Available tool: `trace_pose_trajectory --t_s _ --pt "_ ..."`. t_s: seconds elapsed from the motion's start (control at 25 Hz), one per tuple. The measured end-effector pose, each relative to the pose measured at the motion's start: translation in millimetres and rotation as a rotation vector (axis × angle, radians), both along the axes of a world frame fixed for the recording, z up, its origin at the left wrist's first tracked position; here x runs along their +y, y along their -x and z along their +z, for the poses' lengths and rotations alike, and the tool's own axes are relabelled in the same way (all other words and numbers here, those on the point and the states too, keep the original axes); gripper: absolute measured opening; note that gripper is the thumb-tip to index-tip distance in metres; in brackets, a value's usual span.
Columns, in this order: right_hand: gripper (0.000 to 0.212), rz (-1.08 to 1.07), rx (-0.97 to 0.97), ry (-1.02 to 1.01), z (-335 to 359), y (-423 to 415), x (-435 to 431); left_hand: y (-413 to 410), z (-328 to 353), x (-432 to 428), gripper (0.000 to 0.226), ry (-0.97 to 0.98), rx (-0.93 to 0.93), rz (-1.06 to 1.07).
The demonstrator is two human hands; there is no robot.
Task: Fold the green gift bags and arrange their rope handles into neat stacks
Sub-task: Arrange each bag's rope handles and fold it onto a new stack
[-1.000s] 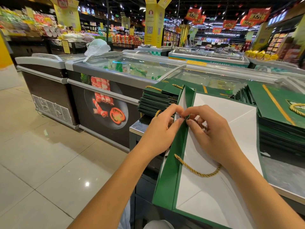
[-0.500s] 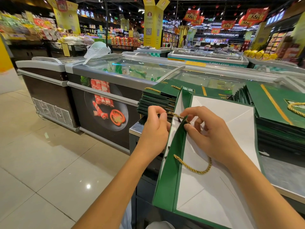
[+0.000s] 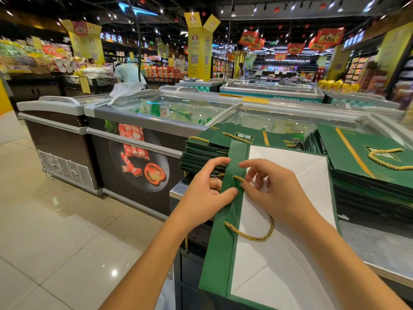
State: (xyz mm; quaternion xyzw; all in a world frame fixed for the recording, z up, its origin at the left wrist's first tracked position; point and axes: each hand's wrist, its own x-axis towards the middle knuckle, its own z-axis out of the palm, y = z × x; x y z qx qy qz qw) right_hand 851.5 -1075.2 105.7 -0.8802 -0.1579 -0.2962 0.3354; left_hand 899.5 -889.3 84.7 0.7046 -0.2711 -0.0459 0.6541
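Green gift bag (image 3: pixel 279 253) flat on the counter (image 3: pixel 380 249), white inside up, overhanging its near edge, left hand (image 3: pixel 205 193) gripping the bag's rim at the counter's left edge, right hand (image 3: pixel 274 191) pinching the gold rope handle (image 3: pixel 252 237) there, folded stacks (image 3: pixel 201 151) on the counter's far side

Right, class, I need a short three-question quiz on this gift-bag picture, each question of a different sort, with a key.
1. True or false: the left hand grips the folded edge of the green paper gift bag.
2. What does the right hand pinch? A) the twisted gold rope handle B) a price tag C) a pen
3. Fill in: the bag is ____ inside.

Key: 1 true; 2 A; 3 white.
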Motion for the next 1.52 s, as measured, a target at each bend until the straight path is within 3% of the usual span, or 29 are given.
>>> trace_pose_trajectory --t_s 0.12,0.2,0.44,0.6,0.68,0.88,1.16,1.28,1.4,1.52 --pt "0.013 -0.137 -0.015 0.203 5.6 4.9 -9.0 -2.7 -3.0 -1.0 0.058 -0.022 -0.004 0.018" --pt "0.005 -0.154 0.006 0.163 2.3 11.2 -11.1 -2.4 -4.0 -1.7 0.059 -0.025 -0.021 0.028" --pt "0.020 -0.053 -0.003 -0.190 -9.6 16.8 -15.0 -0.5 -8.2 -1.0 0.058 -0.033 -0.046 0.031" --pt "0.028 0.000 0.001 -0.147 -12.6 16.2 -12.8 -0.8 -9.3 -0.6 0.058 -0.050 -0.072 0.051" --pt "0.020 -0.035 -0.035 -0.139 -13.4 13.6 -15.8 -1.5 -10.3 -0.8 0.059 -0.048 -0.077 0.052" --pt "0.012 -0.029 -0.028 -0.321 -10.6 10.6 -21.7 -1.1 -12.4 -1.0 0.061 -0.033 -0.069 0.063" --pt "0.023 -0.026 -0.059 -0.357 0.1 21.4 -20.4 6.7 -14.0 -3.5 0.059 0.034 -0.011 0.075" --pt "0.023 -0.147 -0.061 -0.228 4.9 39.4 -27.9 13.5 -13.3 -3.2 0.058 0.059 -0.021 0.084" --pt "0.020 -0.416 -0.061 -0.065 -4.5 62.8 -45.1 18.4 -10.1 -2.1 0.055 0.076 -0.015 0.112" --pt "0.038 -0.572 0.033 -0.134 -15.3 84.4 -55.1 24.0 -9.4 -3.1 0.051 0.134 0.044 0.121"
